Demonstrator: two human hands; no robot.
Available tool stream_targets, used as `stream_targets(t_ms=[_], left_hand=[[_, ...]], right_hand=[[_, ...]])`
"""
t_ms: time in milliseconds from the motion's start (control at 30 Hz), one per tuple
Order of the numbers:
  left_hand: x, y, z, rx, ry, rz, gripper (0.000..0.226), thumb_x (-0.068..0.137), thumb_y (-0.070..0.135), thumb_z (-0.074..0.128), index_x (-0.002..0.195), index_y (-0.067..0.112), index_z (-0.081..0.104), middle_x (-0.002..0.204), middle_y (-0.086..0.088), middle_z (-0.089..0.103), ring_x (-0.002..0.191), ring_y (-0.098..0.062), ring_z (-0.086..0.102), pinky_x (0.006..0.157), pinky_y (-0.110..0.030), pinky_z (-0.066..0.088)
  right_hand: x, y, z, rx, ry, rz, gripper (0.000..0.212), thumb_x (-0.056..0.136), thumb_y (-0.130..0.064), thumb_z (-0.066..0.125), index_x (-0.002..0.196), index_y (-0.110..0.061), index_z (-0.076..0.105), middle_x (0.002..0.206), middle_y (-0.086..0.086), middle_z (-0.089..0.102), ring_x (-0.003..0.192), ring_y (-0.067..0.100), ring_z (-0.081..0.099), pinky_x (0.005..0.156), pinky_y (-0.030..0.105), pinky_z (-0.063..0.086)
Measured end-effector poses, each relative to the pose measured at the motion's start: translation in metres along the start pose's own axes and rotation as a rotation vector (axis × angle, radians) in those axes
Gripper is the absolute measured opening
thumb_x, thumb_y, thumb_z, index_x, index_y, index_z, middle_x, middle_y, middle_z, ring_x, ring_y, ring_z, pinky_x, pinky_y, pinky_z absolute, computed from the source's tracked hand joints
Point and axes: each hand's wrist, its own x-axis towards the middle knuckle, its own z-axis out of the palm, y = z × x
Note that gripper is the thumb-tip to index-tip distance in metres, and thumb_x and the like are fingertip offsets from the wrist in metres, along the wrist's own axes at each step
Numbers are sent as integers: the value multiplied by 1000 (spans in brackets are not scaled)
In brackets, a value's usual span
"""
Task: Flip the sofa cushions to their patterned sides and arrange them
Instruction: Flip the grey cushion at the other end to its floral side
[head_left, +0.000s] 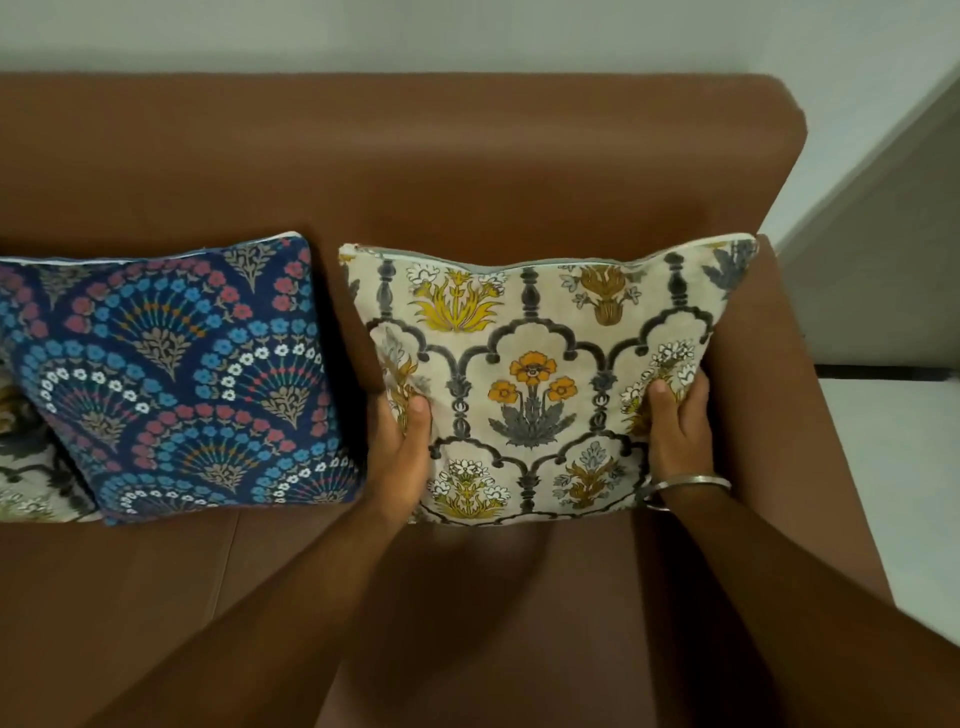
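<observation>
Reaching in from the near edge, both forearms are crossing the brown sofa seat (156, 587) toward the cream floral cushion (540, 384). Left hand (402, 447) is closing on the cushion's lower-left edge, thumb pressing the printed face, other fingers hidden behind. Right hand (675, 415), with a metal bangle (688, 486) at the wrist, is gripping the right edge the same way, just beside the sofa arm (763, 395).

Cushion is standing propped at the right end of the seat, patterned side already facing out, and leaning toward the backrest (467, 166).

Fabric is dimpling under both thumbs, so it is probably handling as soft, light and squashy; woven cover looks non-slip, nothing fragile. Opposite side edges appear the best hold; a corner pinch would likely let it sag.

Further left, the navy fan-print cushion (176, 379) is leaning against the backrest, pattern out, overlapping a third cushion (31, 483) cropped at the frame edge.
</observation>
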Motion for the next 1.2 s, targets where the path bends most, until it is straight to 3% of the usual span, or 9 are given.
stream_targets(t_ms=[200,267,367,500,767,900,1000,1100,1200], left_hand=[[-2,0,8,184,115,175,79,92,71,35,155,24,24,153,-7,39,142,-27,43,112,-48,41],[-20,-10,13,661,196,599,93,91,71,40,161,17,10,169,-15,11,155,-31,13,123,-53,17],[-10,-24,32,1043,180,1188,98,90,64,48,161,19,0,170,-11,-12,157,-27,-7,124,-57,-1],[56,-10,14,1175,324,1035,96,90,77,28,160,23,-11,166,-13,-24,155,-27,-16,120,-61,-6],[64,13,-14,828,48,728,87,94,70,28,158,29,-16,167,-17,-11,156,-37,-9,125,-57,5],[5,-9,-11,407,60,340,96,92,72,39,158,29,-16,172,-6,-4,158,-15,-3,127,-45,10],[-15,-18,7,-34,-45,84,74,93,62,46,157,38,16,160,14,38,147,-6,34,120,-37,32],[-22,-17,32,-193,33,-20,43,101,52,43,142,45,34,131,46,50,125,20,46,105,-13,39],[-34,-17,56,-287,-26,-289,112,69,93,37,159,30,17,159,19,30,150,-10,28,119,-33,23]], right_hand=[[2,4,-12,-457,44,-252,75,94,-48,41,156,-15,13,161,9,23,149,30,18,121,44,16],[-20,7,-10,-771,79,-690,81,91,-47,48,157,-18,10,166,10,7,151,34,8,121,54,4],[-36,27,15,-963,-227,-1350,85,83,-40,58,156,-19,19,165,7,15,151,33,14,119,58,10],[31,21,16,-1208,-192,-1495,85,82,-70,47,151,-22,33,159,6,26,150,25,15,119,48,8],[87,-29,-44,-1098,-41,-880,93,83,-79,27,156,-25,8,163,17,6,150,38,5,116,58,12],[50,-38,-38,-418,14,-313,86,87,-69,46,153,-19,23,157,15,33,144,26,30,118,33,20],[35,-40,-12,74,-124,245,78,86,-69,46,149,-23,37,147,-2,48,131,13,46,102,28,36],[27,-51,1,107,-63,206,65,87,-63,52,142,-27,47,133,-14,55,128,9,52,99,23,41],[22,-83,-17,-18,-73,-17,57,74,-72,62,121,-39,60,109,-19,71,102,-5,65,80,16,53]])
